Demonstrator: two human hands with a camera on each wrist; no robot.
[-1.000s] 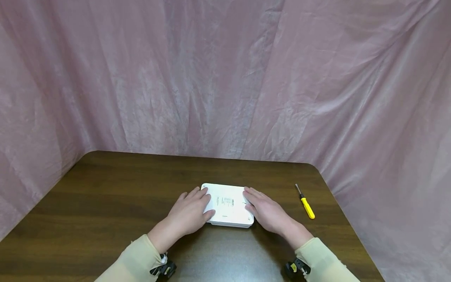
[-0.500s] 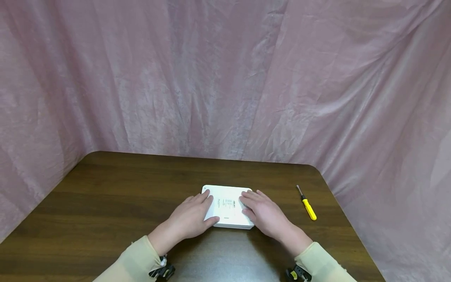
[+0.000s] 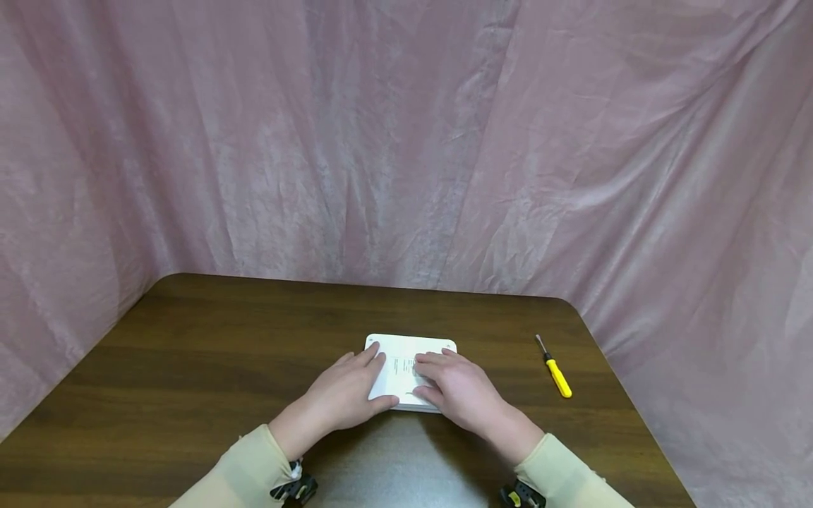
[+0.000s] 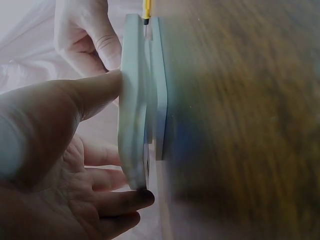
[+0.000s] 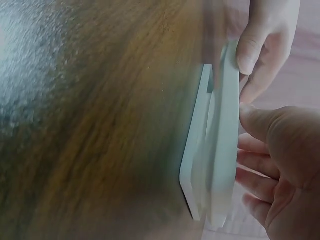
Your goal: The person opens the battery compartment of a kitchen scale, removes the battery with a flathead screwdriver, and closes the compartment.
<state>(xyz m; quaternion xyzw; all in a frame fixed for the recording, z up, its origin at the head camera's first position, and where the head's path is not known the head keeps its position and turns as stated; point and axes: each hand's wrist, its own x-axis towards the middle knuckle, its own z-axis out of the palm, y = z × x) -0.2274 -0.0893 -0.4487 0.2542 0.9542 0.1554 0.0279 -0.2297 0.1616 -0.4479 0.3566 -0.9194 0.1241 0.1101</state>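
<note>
A flat white device with rounded corners and a printed label lies on the brown table. Seen edge-on in the left wrist view, a thicker white body sits over a thinner white plate, with a narrow gap between them. My left hand rests on the device's left side, fingers extended along the edge and thumb near the front edge. From the right, my right hand lies over the top face, its loosely bent fingers at the label and covering part of it.
A screwdriver with a yellow handle lies on the table to the right of the device, tip pointing away. Pink curtains hang behind and beside the table. Dark wrist cameras sit below both sleeves.
My right hand has slid left from the device's right edge onto the label, uncovering the far right corner. The left hand has shifted slightly right. The device stays in nearly the same place.
</note>
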